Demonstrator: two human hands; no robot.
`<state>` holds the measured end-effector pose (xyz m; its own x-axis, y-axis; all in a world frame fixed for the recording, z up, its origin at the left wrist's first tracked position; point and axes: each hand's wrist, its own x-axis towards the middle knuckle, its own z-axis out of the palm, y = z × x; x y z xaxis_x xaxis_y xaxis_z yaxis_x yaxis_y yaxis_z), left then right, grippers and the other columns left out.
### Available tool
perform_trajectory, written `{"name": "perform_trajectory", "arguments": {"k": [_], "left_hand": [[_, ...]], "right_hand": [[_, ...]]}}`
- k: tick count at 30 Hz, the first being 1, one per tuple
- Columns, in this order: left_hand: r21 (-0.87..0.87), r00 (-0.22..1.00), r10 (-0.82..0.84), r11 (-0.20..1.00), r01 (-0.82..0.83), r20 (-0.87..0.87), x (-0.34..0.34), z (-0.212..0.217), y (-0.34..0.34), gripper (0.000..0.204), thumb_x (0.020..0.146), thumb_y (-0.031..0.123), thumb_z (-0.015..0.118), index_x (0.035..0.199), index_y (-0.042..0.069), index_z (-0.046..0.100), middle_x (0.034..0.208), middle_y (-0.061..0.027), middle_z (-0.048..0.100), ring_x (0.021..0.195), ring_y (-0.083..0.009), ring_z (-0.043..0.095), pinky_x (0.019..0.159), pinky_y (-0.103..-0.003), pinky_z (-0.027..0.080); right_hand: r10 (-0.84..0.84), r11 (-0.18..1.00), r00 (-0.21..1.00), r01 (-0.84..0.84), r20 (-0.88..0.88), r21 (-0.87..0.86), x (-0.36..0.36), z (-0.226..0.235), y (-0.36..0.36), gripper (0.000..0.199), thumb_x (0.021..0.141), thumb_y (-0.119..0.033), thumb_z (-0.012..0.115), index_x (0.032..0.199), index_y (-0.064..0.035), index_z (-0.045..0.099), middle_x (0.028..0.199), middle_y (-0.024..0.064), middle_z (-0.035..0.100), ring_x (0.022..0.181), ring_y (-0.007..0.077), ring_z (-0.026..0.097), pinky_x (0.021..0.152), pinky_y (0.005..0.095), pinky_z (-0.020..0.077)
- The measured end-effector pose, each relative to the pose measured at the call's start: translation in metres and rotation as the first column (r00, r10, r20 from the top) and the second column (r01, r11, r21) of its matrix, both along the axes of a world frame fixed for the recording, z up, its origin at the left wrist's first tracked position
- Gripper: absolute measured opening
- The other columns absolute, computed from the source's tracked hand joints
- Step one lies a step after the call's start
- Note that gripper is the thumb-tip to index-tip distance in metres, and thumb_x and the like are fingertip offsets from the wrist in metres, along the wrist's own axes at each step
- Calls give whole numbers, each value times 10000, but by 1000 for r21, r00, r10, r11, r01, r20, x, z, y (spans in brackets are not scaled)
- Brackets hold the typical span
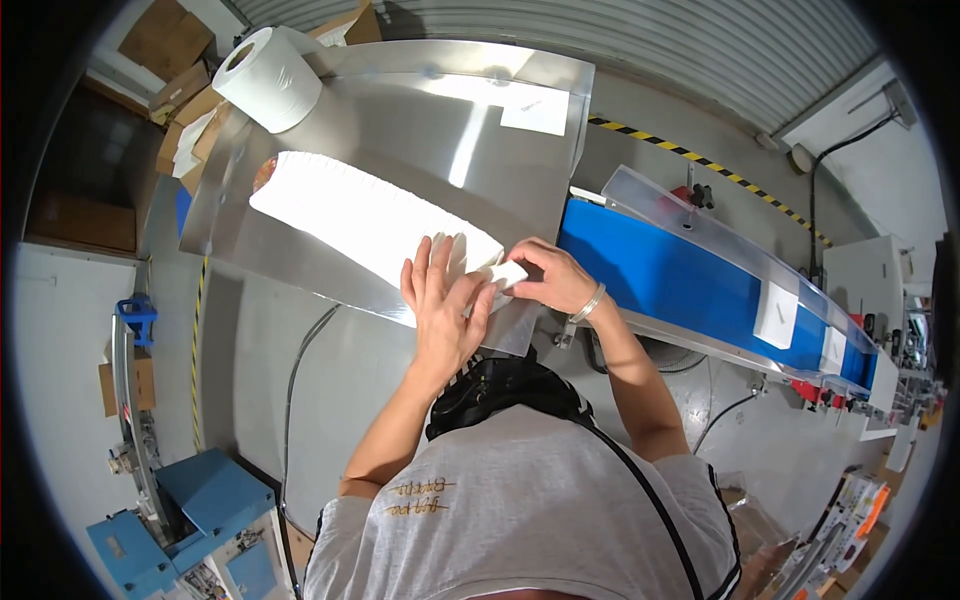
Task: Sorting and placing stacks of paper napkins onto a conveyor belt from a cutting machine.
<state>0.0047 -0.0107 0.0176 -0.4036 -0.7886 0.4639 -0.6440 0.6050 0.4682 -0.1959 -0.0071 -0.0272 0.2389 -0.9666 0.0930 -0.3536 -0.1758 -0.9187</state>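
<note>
A long row of white flat pieces (360, 215) lies stacked edge-on across a steel table (430, 120). My left hand (445, 300) rests flat with spread fingers on the near end of the row. My right hand (550, 275), with a metal bangle on its wrist, pinches a small white piece (508, 272) at the row's end, right beside my left fingertips.
A large white paper roll (268, 78) stands at the table's far left corner. A blue conveyor belt (690, 280) with clear side guards runs off to the right, carrying white packs (776, 313). Cardboard boxes (175, 60) sit at far left, blue machinery (190, 510) at lower left.
</note>
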Motion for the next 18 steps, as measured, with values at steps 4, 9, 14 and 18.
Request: {"name": "perform_trajectory", "arguments": {"k": [4, 9, 14, 18], "left_hand": [[4, 999, 9, 1000, -9, 40, -2, -1, -9, 144, 767, 141, 701, 869, 42, 676, 1321, -215, 444, 1293, -413, 327, 1057, -538, 188], [-7, 995, 97, 995, -97, 3, -2, -10, -18, 200, 746, 76, 694, 939, 34, 662, 1302, -202, 456, 1259, -407, 365, 1030, -523, 244], [-46, 999, 33, 998, -31, 39, -5, -11, -20, 283, 744, 12, 666, 1021, 69, 662, 1284, -153, 478, 1223, -380, 407, 1008, -490, 289], [-106, 999, 18, 994, -15, 28, -1, -17, -20, 314, 741, -20, 645, 1035, 88, 666, 1274, -111, 495, 1208, -356, 427, 1002, -480, 307]], "right_hand": [[-80, 996, 995, 77, -57, -48, -15, -8, 18, 338, 750, -127, 736, 1038, -20, 595, 981, 63, 597, 895, 180, 585, 805, 293, 472], [-683, 688, 728, 670, -63, 277, -78, -27, 53, 185, 922, -227, 585, 928, -44, 555, 808, -1, 567, 690, 52, 474, 597, 266, 436], [-876, 312, 302, 949, -377, 35, -141, -45, 82, 319, 848, -280, 658, 1026, -25, 588, 887, 125, 624, 815, 228, 580, 755, 312, 451], [-844, 476, 221, 728, -489, -493, -115, -22, 78, 560, 748, -175, 728, 1241, -43, 499, 1189, 190, 550, 1117, 358, 488, 948, 419, 395]]}}
